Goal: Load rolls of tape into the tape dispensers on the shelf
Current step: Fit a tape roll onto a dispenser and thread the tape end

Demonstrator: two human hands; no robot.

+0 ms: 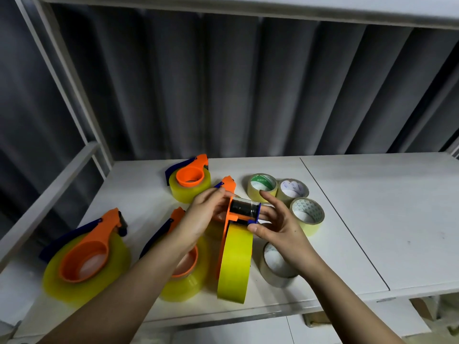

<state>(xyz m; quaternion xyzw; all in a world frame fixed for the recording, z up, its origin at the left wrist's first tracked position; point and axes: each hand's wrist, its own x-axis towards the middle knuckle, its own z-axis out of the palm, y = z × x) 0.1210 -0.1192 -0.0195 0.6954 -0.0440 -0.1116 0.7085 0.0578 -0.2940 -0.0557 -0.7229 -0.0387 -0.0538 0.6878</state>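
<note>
Presently you hold one orange tape dispenser (pixel 229 219) upright above the middle of the white shelf (pixel 347 219), between both hands. It carries a wide roll of yellow-tinted tape (pixel 234 264), standing on edge with its smooth, glossy band facing you; at the top sits a dark cylindrical roller (pixel 244 209) with a blue end piece. Your left hand (pixel 206 214) grips the dispenser's orange side plate, fingers curled around the upper part. Your right hand (pixel 275 219) pinches the blue end of the roller between thumb and fingers, with the index finger raised and slightly spread. Three more loaded dispensers lie flat on the shelf: one at the back (pixel 190 180), one under your left forearm (pixel 183 264), and one at the left (pixel 87 256), each with an orange plastic core, a dark blue handle and a thick translucent yellow roll. To the right, four loose rolls lie flat: a green-printed roll (pixel 262 184), touching it a white-cored roll (pixel 293 189), a patterned-core roll (pixel 308 214), and a paler clear roll (pixel 275 266) partly under your right wrist. The shelf surface is matte white with a seam running diagonally right of the rolls. Behind it hangs a grey pleated curtain (pixel 223 95), framed by white metal uprights (pixel 62 70).
</note>
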